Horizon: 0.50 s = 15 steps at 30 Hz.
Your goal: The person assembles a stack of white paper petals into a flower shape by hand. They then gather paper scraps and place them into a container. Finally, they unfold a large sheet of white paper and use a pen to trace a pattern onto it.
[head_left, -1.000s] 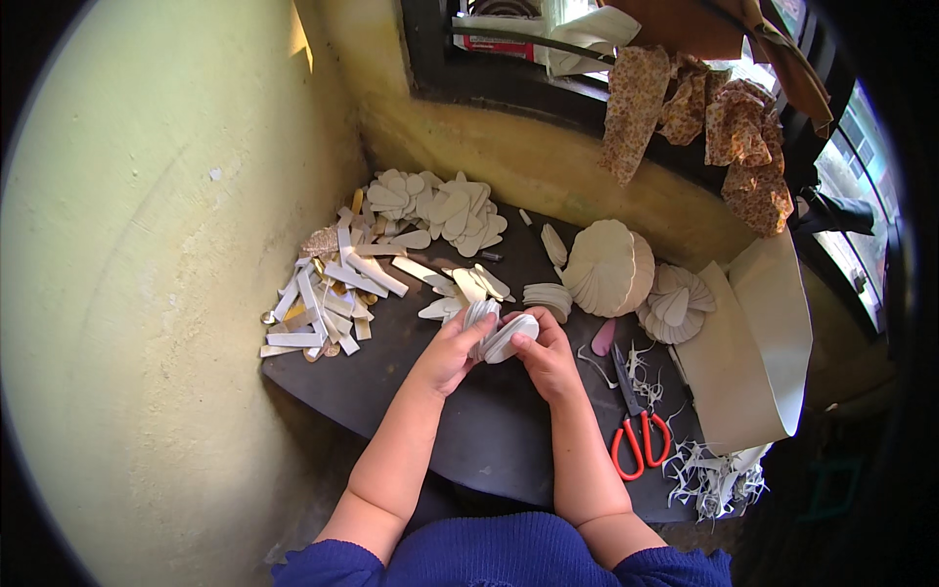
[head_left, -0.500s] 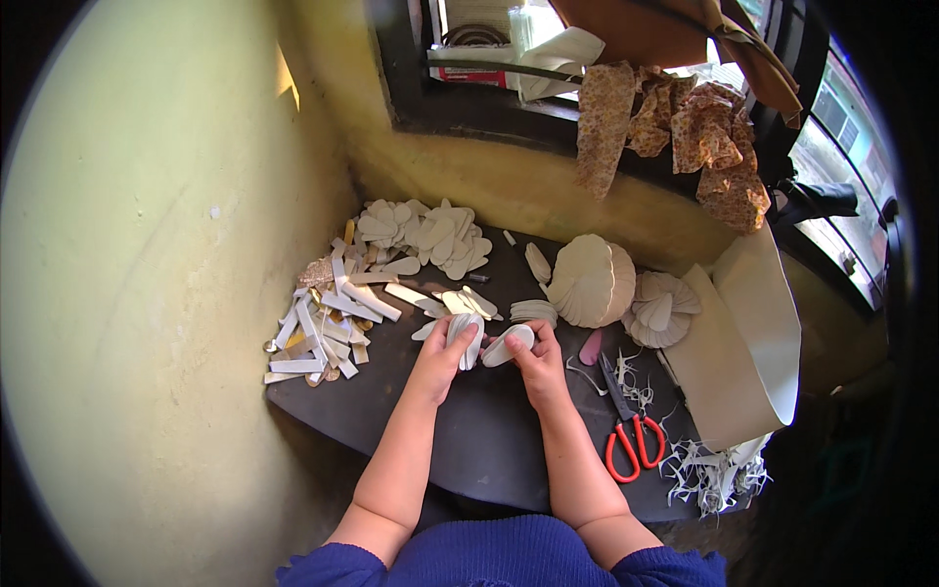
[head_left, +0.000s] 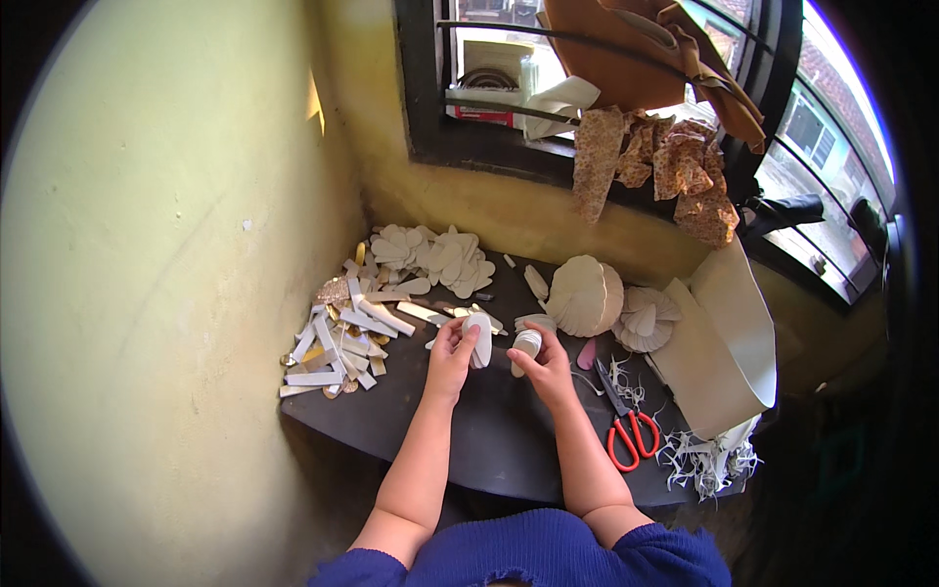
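Observation:
My left hand (head_left: 449, 360) is closed round a small stack of white oval cut-outs (head_left: 479, 342), thumb pressed on the front piece. A short gap away, my right hand (head_left: 550, 370) pinches another stack of white oval cut-outs (head_left: 526, 344), their layered edges showing at the top. Both stacks are held above the dark table (head_left: 479, 430). Just behind the hands lie loose pale strips and ovals (head_left: 476, 315), partly hidden by the left hand. Right of my right hand are a pink oval piece (head_left: 587, 353) and red-handled scissors (head_left: 632, 436), lying with the blades pointing away.
At the left lies a heap of pale strips (head_left: 337, 342), with piled ovals (head_left: 440, 256) behind. Fanned round stacks (head_left: 585, 296) stand at the back. A curled cream sheet (head_left: 709, 362) and thin white scraps (head_left: 709, 460) are at the right. Brown fabric (head_left: 685, 181) hangs from the window.
My hands have moved slightly apart. The right stack has turned from lying slantwise toward the left hand to standing more upright. The whole view has shifted a little.

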{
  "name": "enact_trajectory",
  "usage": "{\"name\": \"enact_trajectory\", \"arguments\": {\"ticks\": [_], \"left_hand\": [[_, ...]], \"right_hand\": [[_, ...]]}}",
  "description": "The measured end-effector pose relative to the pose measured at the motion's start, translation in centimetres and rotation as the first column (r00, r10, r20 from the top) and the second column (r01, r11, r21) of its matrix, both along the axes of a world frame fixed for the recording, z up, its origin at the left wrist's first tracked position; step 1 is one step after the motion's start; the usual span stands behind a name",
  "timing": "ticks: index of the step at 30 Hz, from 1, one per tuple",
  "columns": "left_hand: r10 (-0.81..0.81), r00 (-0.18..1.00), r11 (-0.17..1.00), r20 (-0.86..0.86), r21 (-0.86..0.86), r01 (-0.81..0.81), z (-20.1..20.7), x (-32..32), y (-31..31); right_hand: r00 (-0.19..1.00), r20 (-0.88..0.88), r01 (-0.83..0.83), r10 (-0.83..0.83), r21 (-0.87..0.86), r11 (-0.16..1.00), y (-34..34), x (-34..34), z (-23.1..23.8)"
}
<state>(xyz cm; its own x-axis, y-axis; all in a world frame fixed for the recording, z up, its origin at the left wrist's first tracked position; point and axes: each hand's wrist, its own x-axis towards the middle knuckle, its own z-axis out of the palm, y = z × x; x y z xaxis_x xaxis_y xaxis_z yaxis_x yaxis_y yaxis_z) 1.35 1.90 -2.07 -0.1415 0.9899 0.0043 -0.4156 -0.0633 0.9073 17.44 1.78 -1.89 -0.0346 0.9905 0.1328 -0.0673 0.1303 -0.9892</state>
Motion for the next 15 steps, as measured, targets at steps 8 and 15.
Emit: {"name": "enact_trajectory", "arguments": {"ticks": [8,15], "left_hand": [[-0.037,0.998,0.999,0.053,-0.002,0.038,-0.4,-0.8,0.2],[-0.069,0.994,0.996,0.089,-0.045,0.074,-0.3,-1.1,0.1]], "right_hand": [[0.453,0.868,-0.128,-0.203,0.289,0.949,3.3,2.3,4.8],[-0.022,0.991,-0.245,0.136,-0.137,0.96,5.6,1.1,4.6]]}}
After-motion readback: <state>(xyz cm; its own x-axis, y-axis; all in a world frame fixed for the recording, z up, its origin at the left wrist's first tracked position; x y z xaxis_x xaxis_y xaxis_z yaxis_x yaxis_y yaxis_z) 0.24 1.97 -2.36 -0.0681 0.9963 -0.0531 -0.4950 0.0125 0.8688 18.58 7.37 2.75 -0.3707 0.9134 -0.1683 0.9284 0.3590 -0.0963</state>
